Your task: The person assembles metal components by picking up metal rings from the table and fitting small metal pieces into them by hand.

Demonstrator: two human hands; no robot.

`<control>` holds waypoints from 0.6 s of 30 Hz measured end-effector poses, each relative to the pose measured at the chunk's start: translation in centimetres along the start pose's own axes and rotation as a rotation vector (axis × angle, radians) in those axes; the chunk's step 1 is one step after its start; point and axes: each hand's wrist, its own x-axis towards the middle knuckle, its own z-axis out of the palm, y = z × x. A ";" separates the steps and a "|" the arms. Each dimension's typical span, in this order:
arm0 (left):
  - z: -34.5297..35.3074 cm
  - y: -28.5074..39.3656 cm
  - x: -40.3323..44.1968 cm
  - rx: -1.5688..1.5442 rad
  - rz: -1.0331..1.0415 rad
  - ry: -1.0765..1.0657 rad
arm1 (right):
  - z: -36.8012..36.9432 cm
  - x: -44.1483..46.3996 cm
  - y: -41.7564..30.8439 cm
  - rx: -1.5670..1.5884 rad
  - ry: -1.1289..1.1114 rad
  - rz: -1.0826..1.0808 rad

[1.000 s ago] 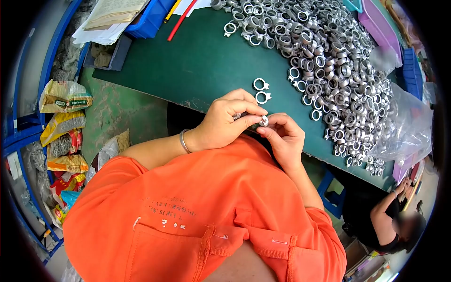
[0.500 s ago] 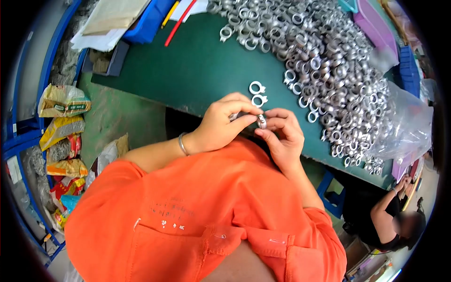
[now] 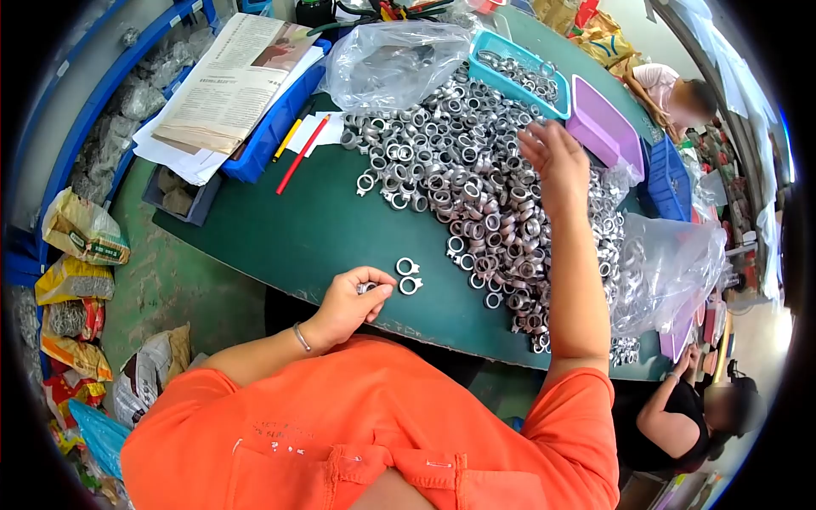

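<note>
My left hand [image 3: 348, 302] is closed at the near table edge around a small metal ring [image 3: 366, 288], which the fingers partly cover. Two loose metal clamp rings with small lugs, an upper ring [image 3: 399, 266] and a lower ring [image 3: 403, 286], lie just right of it on the green table [image 3: 280, 225]. Stretched out over the far part of a large pile of similar grey metal rings [image 3: 484, 200], my right hand [image 3: 557, 166] has its fingers apart, and nothing shows in them.
Behind the pile stand a turquoise tray [image 3: 557, 110] of rings and a purple tray [image 3: 605, 127]. Clear plastic bags [image 3: 671, 263] lie right and at the back. A red pencil [image 3: 303, 153] and a blue bin [image 3: 259, 157] are at left. Two other people sit along the right.
My right hand has left the ring held between both hands and moved out over the pile. My left hand keeps a ring. The view has shifted, showing more of the table's far side.
</note>
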 end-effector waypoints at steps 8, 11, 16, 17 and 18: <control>0.0 0.1 0.0 -0.067 -0.013 0.019 | 1.6 -12.1 4.3 -0.702 -0.570 -0.154; -0.1 0.0 0.2 -0.081 0.009 0.006 | 2.3 -16.7 6.5 -0.913 -0.684 -0.235; 0.0 -0.2 -0.1 0.001 0.046 -0.010 | 2.4 -18.9 8.6 -0.892 -0.451 -0.287; 0.1 0.0 -0.2 0.004 0.040 -0.009 | 2.2 -19.0 8.4 -0.724 -0.442 -0.202; 0.1 0.2 -0.4 0.071 0.022 -0.029 | 1.8 -19.2 8.9 -0.526 -0.428 -0.095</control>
